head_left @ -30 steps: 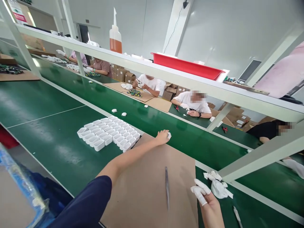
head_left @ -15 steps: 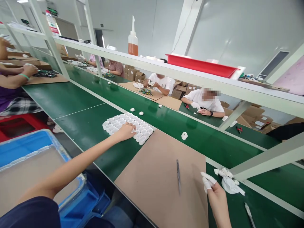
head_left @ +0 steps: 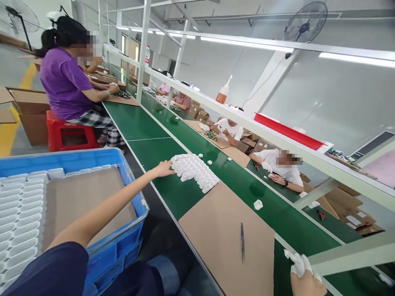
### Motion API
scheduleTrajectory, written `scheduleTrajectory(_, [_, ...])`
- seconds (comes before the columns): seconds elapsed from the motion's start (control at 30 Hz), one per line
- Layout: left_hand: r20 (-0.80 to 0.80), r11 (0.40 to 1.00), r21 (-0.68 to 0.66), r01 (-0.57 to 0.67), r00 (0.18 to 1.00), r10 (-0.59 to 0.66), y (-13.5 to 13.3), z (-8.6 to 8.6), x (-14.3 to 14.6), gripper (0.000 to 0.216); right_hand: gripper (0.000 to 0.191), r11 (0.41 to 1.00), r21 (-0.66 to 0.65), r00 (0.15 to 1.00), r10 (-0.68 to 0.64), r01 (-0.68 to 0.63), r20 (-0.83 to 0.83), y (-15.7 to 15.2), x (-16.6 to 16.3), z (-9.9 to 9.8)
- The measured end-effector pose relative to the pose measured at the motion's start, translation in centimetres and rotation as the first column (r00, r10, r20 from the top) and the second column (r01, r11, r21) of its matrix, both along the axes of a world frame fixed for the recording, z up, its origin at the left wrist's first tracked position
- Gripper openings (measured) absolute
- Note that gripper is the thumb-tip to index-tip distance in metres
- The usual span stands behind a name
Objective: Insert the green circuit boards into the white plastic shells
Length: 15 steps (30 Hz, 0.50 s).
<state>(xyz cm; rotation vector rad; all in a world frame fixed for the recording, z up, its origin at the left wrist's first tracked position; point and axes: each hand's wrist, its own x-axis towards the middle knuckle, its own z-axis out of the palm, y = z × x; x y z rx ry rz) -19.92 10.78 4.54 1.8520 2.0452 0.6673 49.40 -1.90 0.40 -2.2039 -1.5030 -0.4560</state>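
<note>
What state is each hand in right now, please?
Left hand: at the edge of the white cups; whether it grips one cannot be told.
Right hand: by the post; open or closed cannot be told.

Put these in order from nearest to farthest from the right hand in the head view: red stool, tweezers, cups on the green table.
1. Tweezers: on the cardboard, left of the right hand.
2. Cups: on the green table, farther left.
3. Red stool: far left, under the seated person.
</note>
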Motion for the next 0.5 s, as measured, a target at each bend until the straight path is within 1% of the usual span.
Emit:
scheduleTrajectory(0.1, [0.064,1.000,0.012,-0.003,0.998,0.002,-0.6,-0.2,-1.5,0.037,0.033,0.997,-0.055,0.998,-0.061,0.059,-0.033,0.2,-1.2,0.0])
scheduleTrajectory(0.2, [0.133,0.999,0.041,-0.014,0.991,0.008,-0.4,-0.4,-2.2,0.037,0.028,0.992,-0.095,0.994,-0.094,0.088,-0.052,0.4,-1.4,-0.1])
scheduleTrajectory(0.37, [0.275,0.991,0.099,-0.091,0.960,0.060,2.3,-0.5,-1.8,0.038,0.026,0.984,-0.148,0.989,-0.118,0.104,-0.090,0.5,-1.0,-0.7])
scheduleTrajectory(0.5, [0.388,0.986,0.117,-0.115,0.920,0.061,4.2,-0.8,-1.5,0.037,0.022,0.987,-0.159,0.991,-0.038,0.017,-0.130,1.1,-1.3,-1.4])
